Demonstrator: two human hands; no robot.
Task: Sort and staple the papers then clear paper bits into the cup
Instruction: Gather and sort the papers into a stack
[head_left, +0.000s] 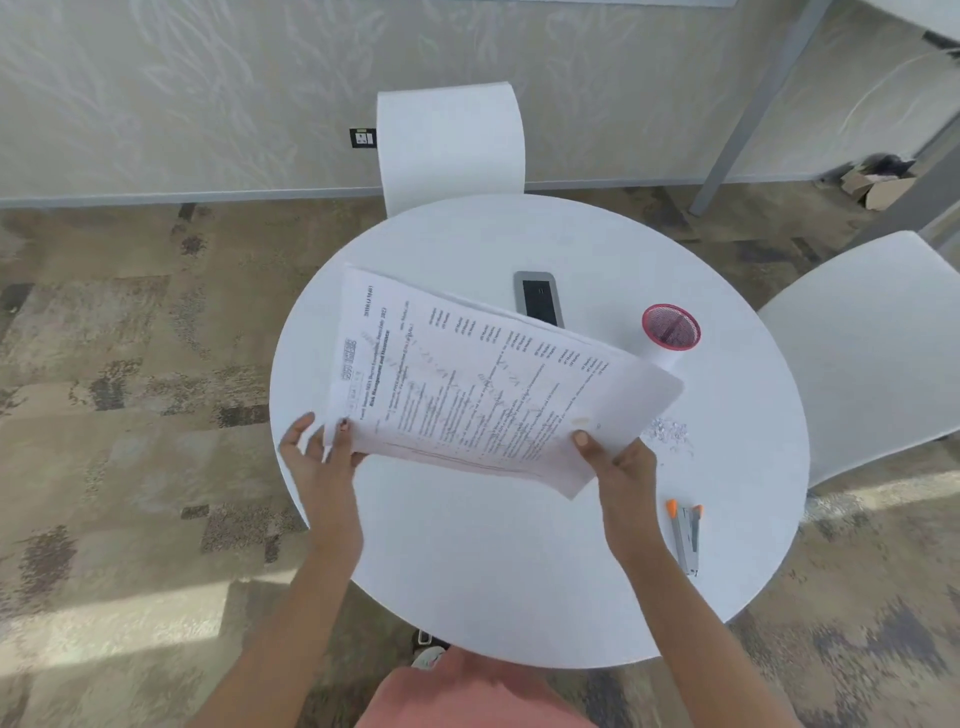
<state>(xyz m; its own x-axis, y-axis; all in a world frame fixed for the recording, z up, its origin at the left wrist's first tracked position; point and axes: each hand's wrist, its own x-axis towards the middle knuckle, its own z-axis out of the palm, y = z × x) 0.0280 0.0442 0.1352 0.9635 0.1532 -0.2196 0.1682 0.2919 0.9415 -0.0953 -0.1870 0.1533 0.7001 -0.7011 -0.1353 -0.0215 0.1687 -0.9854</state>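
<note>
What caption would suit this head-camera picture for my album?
Left hand and right hand hold printed papers over a round white table; stapler, paper bits and pink cup sit nearby.

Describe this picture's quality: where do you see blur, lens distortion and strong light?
Head view: wide-angle lens bows the wall base; blur smears the papers and the carpet at right; sunlight patches lie on it at left; the cup and stapler look fairly sharp.
</note>
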